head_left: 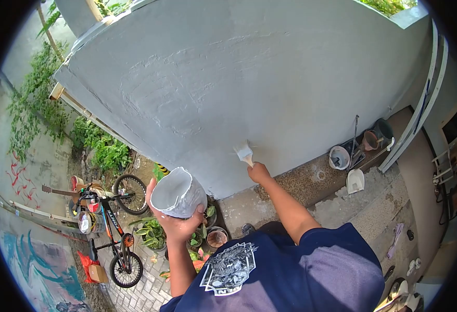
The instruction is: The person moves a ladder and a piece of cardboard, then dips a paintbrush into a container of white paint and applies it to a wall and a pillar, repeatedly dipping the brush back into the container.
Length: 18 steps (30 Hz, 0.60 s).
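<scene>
My left hand [182,224] is wrapped round a paint-smeared white container [187,200], its open mouth tilted toward me and coated inside with pale paint. In my right hand [259,172] is the handle of a paintbrush [245,154]. The brush's bristles touch the lower part of the grey wall [228,88], or are very close to it. Rough, ridged patches show on the wall's left half. How much paint is in the container cannot be made out.
A bicycle [118,231] stands at left beside potted plants [151,232]. Along the wall's foot at right are a white bucket [339,157], a white dustpan [355,181] and a brown pot [370,140]. Another pot [217,237] sits just beyond my body. Shoes [414,266] lie at lower right.
</scene>
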{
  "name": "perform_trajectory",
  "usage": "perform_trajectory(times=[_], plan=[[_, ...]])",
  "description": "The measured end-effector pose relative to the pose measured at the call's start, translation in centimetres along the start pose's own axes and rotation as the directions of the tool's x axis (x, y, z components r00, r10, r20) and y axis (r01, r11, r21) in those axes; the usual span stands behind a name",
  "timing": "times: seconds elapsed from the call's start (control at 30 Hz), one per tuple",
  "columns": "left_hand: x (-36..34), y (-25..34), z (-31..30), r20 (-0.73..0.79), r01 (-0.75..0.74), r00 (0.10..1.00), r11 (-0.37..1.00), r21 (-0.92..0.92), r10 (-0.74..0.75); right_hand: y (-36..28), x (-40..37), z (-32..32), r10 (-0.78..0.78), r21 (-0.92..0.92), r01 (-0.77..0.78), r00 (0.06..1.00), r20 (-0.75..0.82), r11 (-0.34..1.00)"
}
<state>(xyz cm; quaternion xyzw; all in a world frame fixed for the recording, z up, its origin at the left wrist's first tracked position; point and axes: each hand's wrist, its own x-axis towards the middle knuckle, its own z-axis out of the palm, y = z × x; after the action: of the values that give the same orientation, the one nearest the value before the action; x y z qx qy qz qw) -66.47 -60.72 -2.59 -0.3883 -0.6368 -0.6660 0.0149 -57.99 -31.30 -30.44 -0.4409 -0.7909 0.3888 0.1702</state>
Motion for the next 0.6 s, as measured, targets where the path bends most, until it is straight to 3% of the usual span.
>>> perform_trajectory(times=[0.07,0.13,0.17,0.2,0.27,0.33,0.37,0.43,0.47,0.53,0.6], plan=[[-0.2,0.2,-0.1,0.015,-0.039,0.999,0.999,0.006,0.039,1.1,0.7,0.2,0.086,-0.217,-0.053,0.986,0.145,0.975],[-0.2,0.4,-0.3,0.002,-0.035,0.999,0.999,-0.009,0.035,-1.1,2.4,-1.8,0.046,-0.008,-0.045,0.989,0.138,0.999],[-0.6,0.6,-0.4,-0.008,-0.021,1.0,0.999,-0.024,0.021,-7.5,3.4,-7.9,0.044,-0.013,-0.043,0.99,0.134,0.999],[-0.7,0.7,-0.5,-0.005,-0.019,1.0,0.999,-0.027,0.019,-13.8,0.7,-11.9,0.099,0.294,-0.147,0.98,0.172,0.944],[-0.4,0.9,-0.3,-0.031,-0.039,0.999,0.998,-0.057,0.038,-17.1,-0.5,-14.5,-0.066,0.512,0.035,0.997,0.044,0.858],[-0.1,0.7,-0.1,-0.036,-0.028,0.999,0.998,-0.061,0.026,-21.7,-2.3,-17.9,-0.187,0.597,0.224,0.974,-0.124,0.77],[-0.4,0.7,-0.2,-0.037,-0.019,0.999,0.998,-0.052,0.017,-23.0,-2.8,-18.8,-0.177,0.597,0.211,0.977,-0.116,0.774],[-0.6,0.8,-0.4,-0.032,-0.022,0.999,0.999,-0.039,0.021,-25.0,-2.6,-19.9,-0.279,0.627,0.366,0.93,-0.238,0.688],[-0.4,0.8,-0.3,-0.034,-0.036,0.999,0.999,-0.031,0.034,-24.7,-2.3,-19.3,-0.279,0.629,0.368,0.93,-0.24,0.685],[-0.3,0.6,-0.6,-0.042,-0.048,0.998,0.999,-0.016,0.048,-22.5,-1.3,-16.1,-0.289,0.545,0.361,0.933,-0.216,0.757],[-0.7,0.0,-1.0,-0.052,-0.057,0.997,0.998,-0.003,0.057,-16.6,0.5,-9.7,-0.222,0.335,0.26,0.964,-0.147,0.906]])
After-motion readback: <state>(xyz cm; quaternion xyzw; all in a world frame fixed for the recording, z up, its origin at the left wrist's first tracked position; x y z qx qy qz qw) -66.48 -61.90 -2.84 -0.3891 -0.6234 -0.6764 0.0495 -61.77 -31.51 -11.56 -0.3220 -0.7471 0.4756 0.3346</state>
